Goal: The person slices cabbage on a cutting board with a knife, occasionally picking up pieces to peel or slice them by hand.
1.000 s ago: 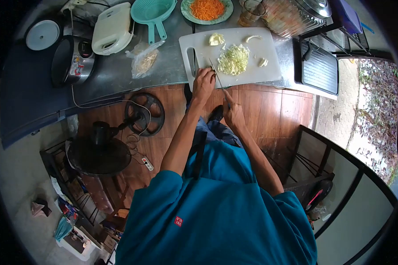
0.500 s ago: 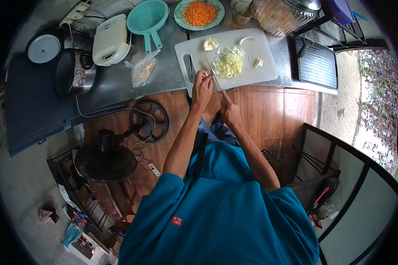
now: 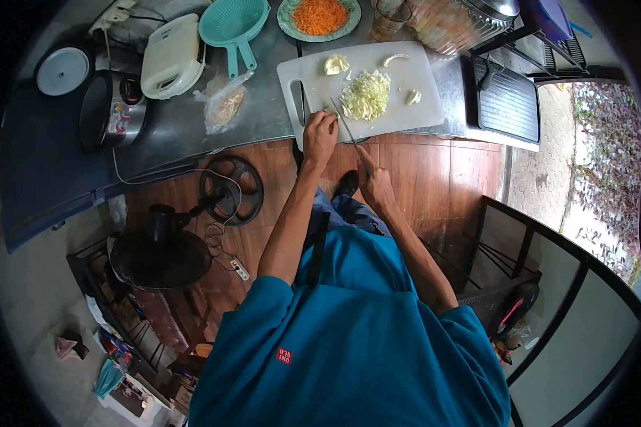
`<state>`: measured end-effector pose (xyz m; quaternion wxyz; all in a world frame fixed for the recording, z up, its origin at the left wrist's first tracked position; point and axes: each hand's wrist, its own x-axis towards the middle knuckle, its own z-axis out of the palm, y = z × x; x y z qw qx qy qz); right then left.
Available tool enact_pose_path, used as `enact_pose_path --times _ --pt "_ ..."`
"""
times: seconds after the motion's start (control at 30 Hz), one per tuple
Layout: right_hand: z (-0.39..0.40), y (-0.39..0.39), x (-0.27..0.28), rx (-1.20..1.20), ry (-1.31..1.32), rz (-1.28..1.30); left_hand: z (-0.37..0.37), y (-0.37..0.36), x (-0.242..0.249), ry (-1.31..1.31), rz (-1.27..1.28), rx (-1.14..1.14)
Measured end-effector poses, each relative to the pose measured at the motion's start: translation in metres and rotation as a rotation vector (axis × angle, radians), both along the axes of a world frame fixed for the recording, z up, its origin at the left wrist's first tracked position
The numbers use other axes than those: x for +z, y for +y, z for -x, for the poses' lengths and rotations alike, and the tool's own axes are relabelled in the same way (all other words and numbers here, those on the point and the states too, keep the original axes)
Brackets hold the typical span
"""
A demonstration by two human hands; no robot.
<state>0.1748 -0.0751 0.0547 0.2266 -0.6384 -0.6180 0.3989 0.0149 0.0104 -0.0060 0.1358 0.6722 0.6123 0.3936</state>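
A white cutting board (image 3: 406, 117) lies at the counter's front edge. On it is a pile of shredded cabbage (image 3: 367, 95), with a cabbage chunk (image 3: 336, 65) behind it and small cabbage pieces (image 3: 414, 97) to the right. My right hand (image 3: 376, 185) is closed round the handle of a knife (image 3: 347, 128), whose blade slants over the board left of the pile. Close beside the blade, my left hand (image 3: 320, 136) has its fingers bent together on a pale piece of cabbage, mostly hidden under the fingertips.
Behind the board stand a plate of grated carrot (image 3: 290, 28), a drinking glass (image 3: 389, 20) and a large jar (image 3: 445, 25). A green colander (image 3: 231, 32), a plastic bag (image 3: 226, 107) and a white sandwich maker (image 3: 171, 60) are leftward. A grill pan (image 3: 508, 103) sits right.
The knife has turned slightly and its handle shows more, as my right hand shifted a little right and back. My left hand moved slightly left. The whole view shifted a little.
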Motion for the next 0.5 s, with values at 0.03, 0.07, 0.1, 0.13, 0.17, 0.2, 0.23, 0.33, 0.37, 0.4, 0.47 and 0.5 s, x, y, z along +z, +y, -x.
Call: enact_pose_path --times 0.03,0.07,0.1,0.13,0.17,0.2,0.23,0.33,0.37,0.4,0.47,0.5 --pt "0.000 -0.002 0.003 0.001 -0.005 0.046 0.001 0.000 0.000 0.001 0.032 -0.006" --pt "0.000 -0.003 0.000 0.003 -0.007 0.049 0.001 0.000 0.000 0.003 0.065 -0.012" --pt "0.001 -0.005 -0.005 0.001 0.001 0.040 0.002 0.000 -0.001 0.002 0.068 -0.010" --pt "0.001 -0.007 -0.010 -0.003 0.008 0.030 0.002 0.001 -0.002 -0.003 0.045 -0.010" --pt "0.002 -0.007 -0.016 -0.005 0.007 0.036 0.002 0.000 -0.003 -0.010 0.024 -0.014" --pt "0.003 -0.005 -0.020 0.024 -0.045 0.019 0.002 -0.001 -0.003 -0.010 0.027 -0.020" --pt "0.003 -0.002 -0.023 0.051 -0.098 0.002 0.001 -0.002 -0.002 -0.008 0.031 -0.013" --pt "0.004 0.013 -0.030 0.057 -0.101 -0.007 0.001 0.000 0.001 0.015 0.019 -0.010" --pt "0.005 0.015 -0.030 0.055 -0.096 -0.016 0.001 0.001 0.002 0.031 0.008 -0.008" --pt "0.006 0.017 -0.029 0.017 -0.062 -0.040 0.001 0.002 0.005 0.037 -0.003 -0.007" --pt "0.008 0.017 -0.027 -0.018 -0.024 -0.073 -0.001 0.002 0.010 -0.090 0.103 0.051" --pt "0.007 0.016 -0.021 -0.047 0.023 -0.098 0.000 0.002 0.012 -0.089 0.094 0.052"
